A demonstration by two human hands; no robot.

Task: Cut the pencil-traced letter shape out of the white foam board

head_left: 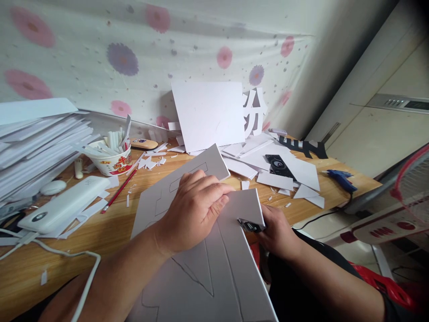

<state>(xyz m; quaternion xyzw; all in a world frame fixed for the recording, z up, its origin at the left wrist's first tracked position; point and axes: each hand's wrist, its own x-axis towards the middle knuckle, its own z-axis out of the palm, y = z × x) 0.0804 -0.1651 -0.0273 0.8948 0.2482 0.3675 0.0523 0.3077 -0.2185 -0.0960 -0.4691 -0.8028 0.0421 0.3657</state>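
My left hand (197,210) presses on a white foam board (231,277) with pencil outlines, its fingers and thumb closed at a notch in the far edge. A cut flap of the board reaches right of these fingertips. My right hand (279,230) is at the board's right side, its fingers partly hidden behind the flap. It grips a black-and-silver cutter (251,225), which touches the board's right edge where the flap parts from it. The cutter's blade and most of its handle are hidden, so its exact kind is unclear.
White offcuts (275,181) and a large white sheet (209,116) lie and lean at the back. Left are a paper bowl (115,163) of strips, a red pencil (119,192), a white power bank (63,203) with cable and stacked boards (40,143). A blue glue gun (341,180) lies right.
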